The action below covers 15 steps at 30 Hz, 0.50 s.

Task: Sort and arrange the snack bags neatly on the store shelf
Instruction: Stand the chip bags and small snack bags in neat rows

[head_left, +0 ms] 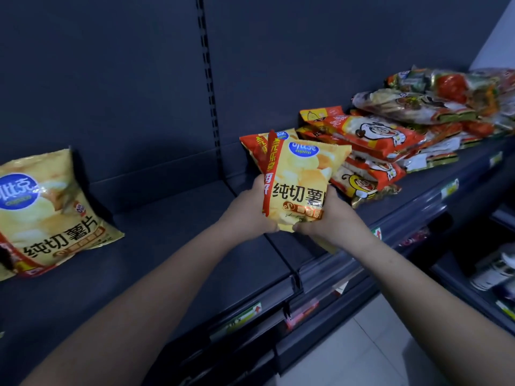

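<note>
Both my hands are on one yellow chip bag (303, 174), held upright in the air over the shelf (167, 246), right about where two shelf sections meet. My left hand (250, 210) grips its lower left edge, fingers curled round behind it. My right hand (326, 218) clamps the lower right corner, thumb on the front. A second matching bag (255, 147) sits just behind the held one, touching it; I can't tell if my fingers hold that one too.

Another yellow bag (41, 213) stands far left on the shelf, tilted back against the dark back panel (111, 79), well apart from my hands. To the right is a messy pile of red and orange snack bags (376, 140), lying flat and overlapping, just beside the held bag.

Price tags (245, 316) run along the shelf's front edge. A lower shelf (496, 268) at right holds packaged goods, too blurred to read.
</note>
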Each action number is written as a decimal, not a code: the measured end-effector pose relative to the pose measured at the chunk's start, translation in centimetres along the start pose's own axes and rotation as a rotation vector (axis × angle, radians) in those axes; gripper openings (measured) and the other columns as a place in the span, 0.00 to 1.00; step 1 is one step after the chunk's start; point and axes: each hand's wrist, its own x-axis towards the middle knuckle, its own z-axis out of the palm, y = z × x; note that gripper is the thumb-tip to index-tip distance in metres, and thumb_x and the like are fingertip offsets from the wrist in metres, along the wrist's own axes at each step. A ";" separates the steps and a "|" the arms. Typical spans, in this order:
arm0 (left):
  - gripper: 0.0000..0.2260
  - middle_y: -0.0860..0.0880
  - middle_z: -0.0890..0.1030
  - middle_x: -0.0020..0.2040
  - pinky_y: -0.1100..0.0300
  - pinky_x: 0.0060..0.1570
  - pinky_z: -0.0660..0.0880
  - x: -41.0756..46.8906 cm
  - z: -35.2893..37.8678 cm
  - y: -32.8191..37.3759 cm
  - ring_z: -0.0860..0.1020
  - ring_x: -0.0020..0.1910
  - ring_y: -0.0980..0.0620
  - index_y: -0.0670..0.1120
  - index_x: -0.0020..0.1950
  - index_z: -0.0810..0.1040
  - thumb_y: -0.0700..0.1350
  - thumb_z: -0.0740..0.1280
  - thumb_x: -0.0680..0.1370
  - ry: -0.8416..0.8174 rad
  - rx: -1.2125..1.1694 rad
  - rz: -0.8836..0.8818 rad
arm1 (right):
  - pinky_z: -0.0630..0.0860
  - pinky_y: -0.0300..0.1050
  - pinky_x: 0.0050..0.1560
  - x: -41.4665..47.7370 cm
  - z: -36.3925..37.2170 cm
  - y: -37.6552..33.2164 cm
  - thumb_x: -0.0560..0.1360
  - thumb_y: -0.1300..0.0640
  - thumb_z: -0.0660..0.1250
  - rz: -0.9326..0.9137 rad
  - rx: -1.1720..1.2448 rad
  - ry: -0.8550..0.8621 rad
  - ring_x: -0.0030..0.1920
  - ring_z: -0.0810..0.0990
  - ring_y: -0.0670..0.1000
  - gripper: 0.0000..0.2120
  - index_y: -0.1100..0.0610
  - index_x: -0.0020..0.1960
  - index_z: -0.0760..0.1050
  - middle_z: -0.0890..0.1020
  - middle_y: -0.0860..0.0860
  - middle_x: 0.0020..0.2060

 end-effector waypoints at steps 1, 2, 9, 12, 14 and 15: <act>0.41 0.50 0.77 0.55 0.50 0.52 0.77 -0.6 -0.6 0.1 0.77 0.52 0.50 0.52 0.73 0.55 0.39 0.75 0.67 0.050 -0.008 0.015 | 0.73 0.54 0.58 0.0 -0.1 -0.7 0.62 0.50 0.78 -0.049 0.005 0.030 0.58 0.75 0.55 0.40 0.55 0.67 0.60 0.77 0.52 0.56; 0.39 0.50 0.78 0.54 0.49 0.52 0.77 -1.2 -1.3 0.0 0.77 0.52 0.50 0.52 0.72 0.56 0.39 0.74 0.67 0.110 -0.016 0.030 | 0.73 0.55 0.57 0.0 0.0 -1.5 0.62 0.51 0.78 -0.104 0.013 0.062 0.57 0.75 0.55 0.41 0.55 0.67 0.60 0.77 0.52 0.55; 0.35 0.49 0.78 0.53 0.45 0.49 0.76 -7.9 -5.7 -5.9 0.77 0.51 0.46 0.51 0.70 0.59 0.46 0.71 0.67 0.551 0.034 -0.001 | 0.76 0.54 0.53 0.0 6.3 -9.8 0.61 0.55 0.76 -0.504 0.148 0.050 0.58 0.77 0.55 0.37 0.51 0.65 0.63 0.76 0.48 0.56; 0.40 0.47 0.77 0.57 0.44 0.53 0.75 -11.9 -6.9 -10.1 0.76 0.56 0.45 0.49 0.75 0.54 0.41 0.71 0.67 0.688 0.052 -0.093 | 0.77 0.57 0.52 -0.7 10.5 -14.0 0.62 0.52 0.73 -0.634 0.199 -0.015 0.56 0.78 0.53 0.30 0.49 0.62 0.66 0.77 0.46 0.55; 0.42 0.45 0.75 0.62 0.44 0.58 0.72 -14.8 -7.4 -12.1 0.73 0.61 0.44 0.46 0.76 0.53 0.38 0.71 0.67 0.785 0.076 -0.165 | 0.77 0.56 0.50 -1.4 13.2 -16.5 0.63 0.55 0.72 -0.733 0.231 -0.065 0.54 0.78 0.52 0.28 0.51 0.61 0.67 0.78 0.46 0.53; 0.42 0.45 0.73 0.65 0.45 0.62 0.70 -16.1 -7.5 -12.9 0.71 0.64 0.45 0.45 0.77 0.52 0.37 0.71 0.68 0.826 0.086 -0.205 | 0.76 0.56 0.50 -1.7 14.4 -17.5 0.63 0.57 0.73 -0.775 0.245 -0.085 0.54 0.78 0.51 0.28 0.52 0.61 0.68 0.78 0.46 0.53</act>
